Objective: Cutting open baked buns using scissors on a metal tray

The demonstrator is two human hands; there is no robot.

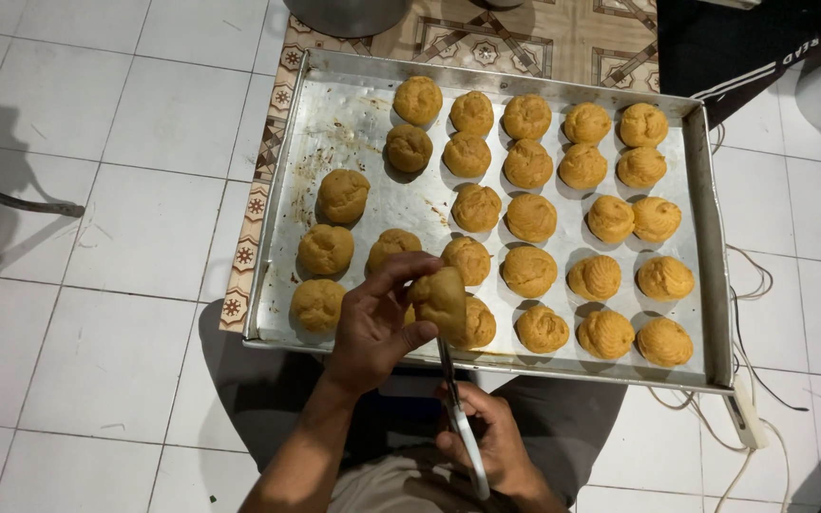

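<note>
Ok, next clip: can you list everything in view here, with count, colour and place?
Round baked pastry puffs: about two dozen, golden brown, in rows on the tray.
Rectangular metal baking tray: one, silver, on the floor ahead of the person.
Patterned mat: one, beige and brown, under the tray.
White floor tiles: all around.
White cable: one, at the tray's right corner.
Metal pot base: one, grey, top edge.
Dark cloth: one, black, top right.
Left hand: fingers holding one puff over the tray's near edge.
Right hand: gripping metal scissors, tips at that puff.
</note>
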